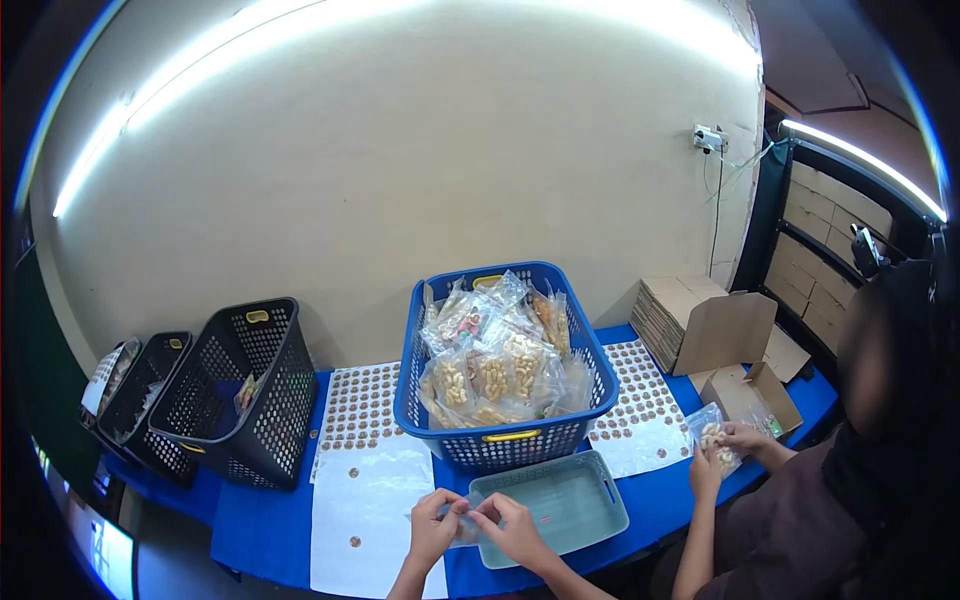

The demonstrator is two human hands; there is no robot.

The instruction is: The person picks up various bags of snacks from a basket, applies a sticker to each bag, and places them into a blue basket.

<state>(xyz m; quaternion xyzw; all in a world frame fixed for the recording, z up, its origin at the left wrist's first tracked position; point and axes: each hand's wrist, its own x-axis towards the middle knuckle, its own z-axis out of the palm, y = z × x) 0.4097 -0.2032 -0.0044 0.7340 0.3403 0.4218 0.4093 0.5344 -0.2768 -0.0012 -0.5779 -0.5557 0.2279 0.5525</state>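
Note:
Near the front edge of the blue table, my left hand [437, 525] and my right hand [507, 528] pinch a small clear plastic bag [467, 531] between them. What the bag holds is too small to tell. The hands are over the left edge of a shallow green tray [590, 500]. Behind the tray stands a large blue basket [600, 395] heaped with clear bags of snacks [492, 378]. White sticker sheets [360, 412] with round brown stickers lie left of the basket, and another sheet [640, 400] lies to its right.
Black baskets [270, 400] stand at the left, one with a few packets inside. At the right, a person [800, 500] holds a clear snack bag [712, 440]. Flattened cartons [665, 325] and a small open box [765, 400] are at the back right.

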